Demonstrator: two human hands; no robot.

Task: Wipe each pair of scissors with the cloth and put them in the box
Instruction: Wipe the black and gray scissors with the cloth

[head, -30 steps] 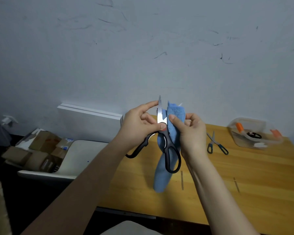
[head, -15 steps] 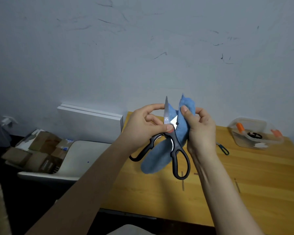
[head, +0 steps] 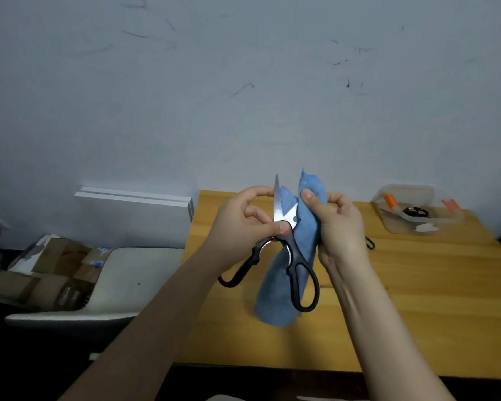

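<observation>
Black-handled kitchen scissors (head: 294,257) are held upright above the wooden table (head: 417,299), blades spread and pointing up. My left hand (head: 243,224) pinches them near the pivot, thumb on the joint, forefinger on the back of the left blade. My right hand (head: 337,230) grips the blue cloth (head: 278,299), which wraps the right blade and hangs down behind the handles. The clear plastic box (head: 417,211) stands at the table's back right with orange-handled and black items inside. A small dark-handled pair of scissors (head: 370,243) peeks out behind my right hand.
A white chair seat (head: 128,273) stands left of the table, with cardboard boxes (head: 41,270) beyond it. White boards (head: 136,209) lean against the grey wall. The table's near edge runs below my forearms.
The cloth's hanging end swung from the left to straight down behind the handles. Both hands stayed close to the same spot, and my right hand shifted slightly on the wrapped blade.
</observation>
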